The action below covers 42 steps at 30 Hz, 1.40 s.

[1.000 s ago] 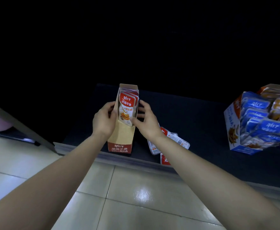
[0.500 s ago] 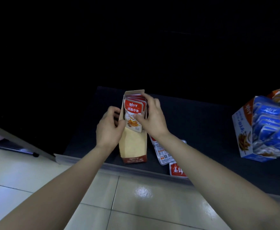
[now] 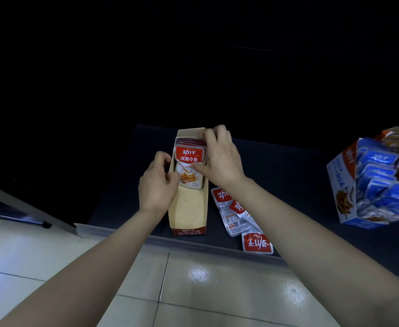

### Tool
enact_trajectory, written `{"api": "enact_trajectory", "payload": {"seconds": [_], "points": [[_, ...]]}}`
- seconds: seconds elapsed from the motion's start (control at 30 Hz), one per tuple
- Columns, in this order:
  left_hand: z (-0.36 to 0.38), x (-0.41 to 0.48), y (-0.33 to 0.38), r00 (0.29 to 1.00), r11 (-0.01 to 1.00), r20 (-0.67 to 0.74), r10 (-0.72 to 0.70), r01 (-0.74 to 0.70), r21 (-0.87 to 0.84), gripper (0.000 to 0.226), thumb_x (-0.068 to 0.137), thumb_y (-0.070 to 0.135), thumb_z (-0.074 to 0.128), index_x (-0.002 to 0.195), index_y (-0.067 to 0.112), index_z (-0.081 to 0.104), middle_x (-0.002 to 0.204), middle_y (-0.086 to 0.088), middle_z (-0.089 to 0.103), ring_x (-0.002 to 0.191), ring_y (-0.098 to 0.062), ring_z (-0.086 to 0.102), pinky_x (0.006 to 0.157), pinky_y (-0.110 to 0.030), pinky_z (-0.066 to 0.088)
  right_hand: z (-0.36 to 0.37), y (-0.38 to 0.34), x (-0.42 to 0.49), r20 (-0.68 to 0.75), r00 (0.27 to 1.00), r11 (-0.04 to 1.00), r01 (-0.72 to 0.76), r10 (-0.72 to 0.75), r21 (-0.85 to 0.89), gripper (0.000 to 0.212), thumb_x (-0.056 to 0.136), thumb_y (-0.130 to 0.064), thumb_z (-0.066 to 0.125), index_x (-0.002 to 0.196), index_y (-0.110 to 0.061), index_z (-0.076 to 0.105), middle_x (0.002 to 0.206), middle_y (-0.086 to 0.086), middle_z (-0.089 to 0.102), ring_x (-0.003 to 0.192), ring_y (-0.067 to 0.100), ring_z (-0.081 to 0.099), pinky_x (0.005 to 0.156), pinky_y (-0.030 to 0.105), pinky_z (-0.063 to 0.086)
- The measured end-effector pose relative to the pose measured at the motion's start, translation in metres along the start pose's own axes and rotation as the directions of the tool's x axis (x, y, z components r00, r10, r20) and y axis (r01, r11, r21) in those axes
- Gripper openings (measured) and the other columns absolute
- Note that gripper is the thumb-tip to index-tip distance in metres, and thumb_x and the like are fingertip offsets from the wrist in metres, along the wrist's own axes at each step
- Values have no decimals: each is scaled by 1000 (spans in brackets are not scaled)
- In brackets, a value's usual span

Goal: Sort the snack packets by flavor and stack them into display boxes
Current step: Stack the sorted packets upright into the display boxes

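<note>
display box (image 3: pixel 188 208) lies pointing away, red packets (image 3: pixel 190 161) stacked at its far end, left hand (image 3: pixel 157 185) gripping its wall, right hand (image 3: pixel 222 161) pinching the stack.

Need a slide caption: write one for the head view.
The left hand holds a narrow cardboard box while the right hand grips red packets at its far end; loose packets lie beside it.
</note>
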<state>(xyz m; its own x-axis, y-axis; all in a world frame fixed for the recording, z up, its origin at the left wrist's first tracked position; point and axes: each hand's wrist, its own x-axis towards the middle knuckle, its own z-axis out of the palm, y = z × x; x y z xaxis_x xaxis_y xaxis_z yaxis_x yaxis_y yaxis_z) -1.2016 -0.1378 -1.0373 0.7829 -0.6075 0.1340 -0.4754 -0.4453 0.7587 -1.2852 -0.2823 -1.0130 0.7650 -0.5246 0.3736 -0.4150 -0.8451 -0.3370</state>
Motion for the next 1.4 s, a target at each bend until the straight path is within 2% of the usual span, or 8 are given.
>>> {"api": "enact_trajectory", "payload": {"seconds": [0.37, 0.53, 0.7, 0.83, 0.93, 1.03, 1.23, 1.4], "points": [[0, 0, -1, 1000, 999, 11, 7, -6, -50, 19, 88, 24, 62, 102, 23, 49, 97, 7, 62, 75, -3, 60, 63, -27, 51, 7, 2, -14, -153, 983, 992, 88, -101, -91, 57, 65, -35, 85, 109, -9, 60, 110, 7, 60, 107, 21, 37, 92, 32, 27], [-2, 0, -1, 1000, 998, -6, 9, -10, -64, 19, 88, 24, 63, 103, 23, 50, 96, 9, 61, 74, -3, 60, 63, -27, 52, 10, -1, -17, -46, 997, 998, 56, -56, 6, 53, 74, -37, 78, 113, -12, 53, 104, 1, 63, 107, 20, 41, 90, 29, 23], [-4, 2, -2, 1000, 998, -7, 19, -20, -65, 18, 89, 22, 62, 103, 22, 51, 96, 8, 61, 73, -3, 60, 63, -25, 50, 3, -5, -12, 62, 995, 997, 72, -74, 30, 51, 83, -46, 68, 122, -16, 52, 109, -1, 59, 109, 16, 30, 88, 30, 18], [-5, 2, -3, 1000, 998, 7, 18, -17, -67, 18, 89, 21, 62, 102, 23, 50, 96, 8, 61, 75, -4, 61, 64, -28, 53, -1, -7, -4, 243, 968, 998, 64, -66, 17, 52, 88, -51, 60, 122, -14, 49, 100, -4, 46, 109, 15, 25, 94, 34, 20], [-6, 2, -6, 1000, 996, 19, 3, -1, -84, 19, 89, 18, 60, 104, 24, 49, 98, 7, 62, 80, -3, 63, 68, -34, 57, -5, -7, 4, 314, 946, 996, 68, -82, 56, 53, 89, -52, 57, 125, -14, 47, 106, -1, 51, 109, 14, 30, 92, 32, 18], [-7, 2, -8, 999, 996, 43, 3, 1, -92, 21, 89, 19, 60, 106, 24, 48, 101, 6, 63, 82, -3, 64, 67, -34, 58, -11, -4, 9, 396, 916, 993, 20, -66, 119, 59, 90, -47, 60, 136, -16, 39, 108, -3, 40, 98, 7, 18, 94, 29, 18], [-6, 1, -8, 998, 999, 56, 29, -27, -43, 27, 89, 18, 61, 112, 26, 47, 104, 9, 61, 80, 1, 60, 63, -23, 52, 11, -3, -15, 217, 976, 926, -56, -29, 374, 70, 81, -33, 74, 138, -19, 35, 123, 1, 51, 114, 17, 37, 91, 35, 45], [-5, -1, -8, 997, 999, 60, 41, -39, -32, 41, 90, 17, 58, 126, 29, 43, 114, 10, 59, 81, 1, 60, 67, -27, 54, 26, -1, -24, -22, 996, 919, -75, 91, 387, 70, 75, -29, 82, 129, -8, 43, 143, 6, 31, 124, 22, 46, 88, 37, 54]]}}
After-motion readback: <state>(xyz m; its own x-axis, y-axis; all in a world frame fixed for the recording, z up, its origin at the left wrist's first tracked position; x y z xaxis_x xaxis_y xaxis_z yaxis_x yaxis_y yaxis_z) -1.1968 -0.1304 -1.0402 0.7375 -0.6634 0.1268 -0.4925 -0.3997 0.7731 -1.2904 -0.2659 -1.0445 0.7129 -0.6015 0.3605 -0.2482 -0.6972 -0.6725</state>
